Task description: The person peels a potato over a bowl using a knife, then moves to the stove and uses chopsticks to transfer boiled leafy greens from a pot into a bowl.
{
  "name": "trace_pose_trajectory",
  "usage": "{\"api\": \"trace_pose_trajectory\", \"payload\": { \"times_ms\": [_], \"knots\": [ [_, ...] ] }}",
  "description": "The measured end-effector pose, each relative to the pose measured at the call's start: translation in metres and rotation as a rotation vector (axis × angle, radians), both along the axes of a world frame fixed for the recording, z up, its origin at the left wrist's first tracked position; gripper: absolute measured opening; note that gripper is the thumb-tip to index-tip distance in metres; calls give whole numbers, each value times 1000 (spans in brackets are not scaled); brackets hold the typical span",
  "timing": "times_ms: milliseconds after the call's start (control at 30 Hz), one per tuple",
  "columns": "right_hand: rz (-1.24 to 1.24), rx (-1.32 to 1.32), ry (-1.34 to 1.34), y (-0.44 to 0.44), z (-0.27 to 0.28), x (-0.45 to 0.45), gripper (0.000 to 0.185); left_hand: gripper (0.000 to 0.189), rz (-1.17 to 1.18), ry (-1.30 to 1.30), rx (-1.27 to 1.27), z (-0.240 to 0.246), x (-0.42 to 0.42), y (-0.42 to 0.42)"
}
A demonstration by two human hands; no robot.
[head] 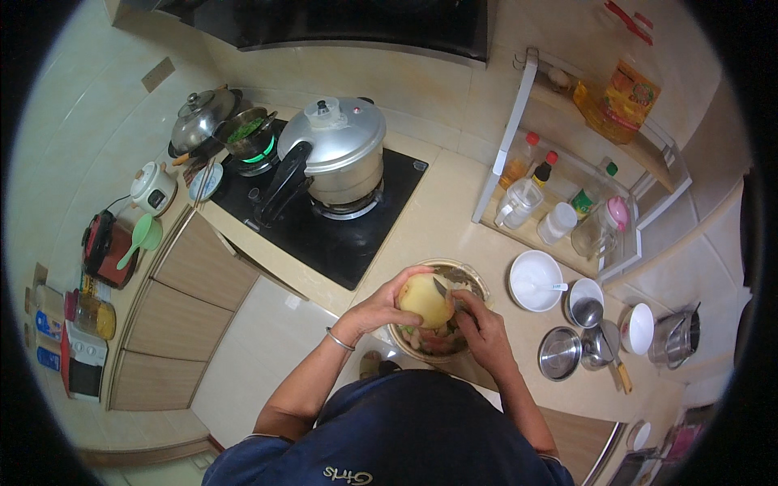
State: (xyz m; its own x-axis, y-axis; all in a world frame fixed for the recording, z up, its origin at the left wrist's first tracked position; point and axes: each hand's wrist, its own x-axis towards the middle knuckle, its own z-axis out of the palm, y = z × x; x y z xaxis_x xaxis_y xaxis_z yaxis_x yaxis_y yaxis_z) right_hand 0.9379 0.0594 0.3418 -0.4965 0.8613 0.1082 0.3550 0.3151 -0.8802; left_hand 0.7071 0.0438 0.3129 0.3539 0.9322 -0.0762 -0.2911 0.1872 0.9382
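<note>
My left hand cups a large, round, pale yellow fruit or vegetable, with the thumb along its near side. Its surface looks peeled, and its exact kind is unclear. My right hand is closed at its right side, holding a small knife. The grey knife blade lies against the upper right of the yellow surface; the fingers hide the handle. Directly beneath both hands stands a round basin containing peelings and food scraps, partly covered from view.
A pressure cooker and a lit-burner pot of greens occupy the black hob. White bowls, a steel plate and a wooden-handled cleaver sit to the right. Behind them rises a condiment rack with bottles.
</note>
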Motion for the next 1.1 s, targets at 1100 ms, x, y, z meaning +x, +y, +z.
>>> {"api": "trace_pose_trajectory", "payload": {
  "times_ms": [1100],
  "knots": [
    [96,59,-57,-4,6,-1,39,94,169,74,-5,6,4,0]
  ]
}}
